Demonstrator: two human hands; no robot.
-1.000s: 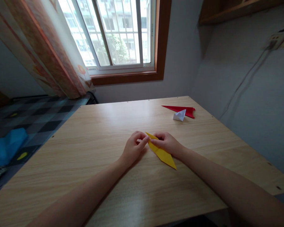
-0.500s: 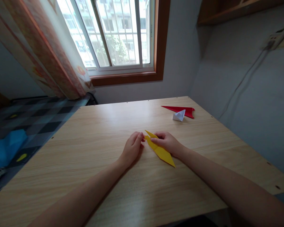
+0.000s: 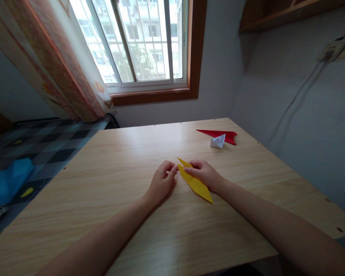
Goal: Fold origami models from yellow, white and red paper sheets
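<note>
A folded yellow paper (image 3: 197, 185), long and pointed at both ends, lies on the wooden table (image 3: 117, 199) in front of me. My right hand (image 3: 205, 174) presses down on its far half with fingers on the crease. My left hand (image 3: 161, 180) pinches the paper's far tip between thumb and fingers. The near tip points toward me and lies flat on the wood.
A red folded paper (image 3: 220, 134) and a small white folded paper (image 3: 217, 141) lie at the far right of the table. A window and curtain are behind the table. A bed with a blue item (image 3: 5, 182) stands to the left.
My left fingers have shifted slightly along the yellow paper's far tip. The paper and my right hand have barely moved.
</note>
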